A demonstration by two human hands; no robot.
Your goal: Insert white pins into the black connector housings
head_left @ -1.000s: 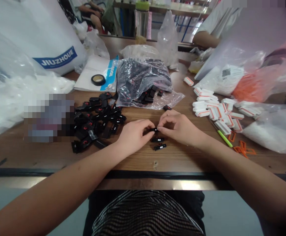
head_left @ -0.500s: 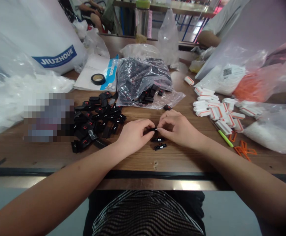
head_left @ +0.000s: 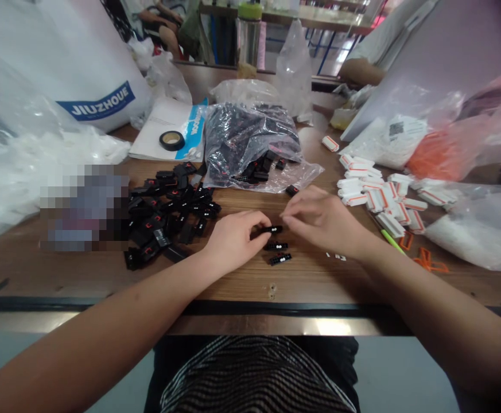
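6 o'clock: I see a dark garment [head_left: 259,378], finely checked in pale rippling rows, white lines at its sides | 5 and 7 o'clock: plain black cloth [head_left: 341,358] | from 8 o'clock: left hand [head_left: 237,235] and left forearm [head_left: 108,330], bare | from 4 o'clock: right hand [head_left: 321,218] and right forearm [head_left: 426,304], bare

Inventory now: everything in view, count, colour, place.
Held piece: 1, black, centre
Dotted strips: 2, black, centre front
Part pile: many, black, left
Part bag: 1, clear, centre
Banded pieces: many, white-orange, right
White bits: several, white, right of strips
Orange frames: several, orange, right
Stick: 1, lime, beside banded pieces
Booklet: 1, white-blue, behind pile
Tape roll: 1, black, on booklet
Bottle: 1, clear, green-lidded, back
Lettered bag: 1, white, back left
Other bags: several, mostly clear, both sides
Blurred patch: 1, greyish, left
Table: 1, brown, beneath
Other people: 2, partly shown, back
Left hand: 1, bare, pinching held piece
Right hand: 1, bare, beside held piece
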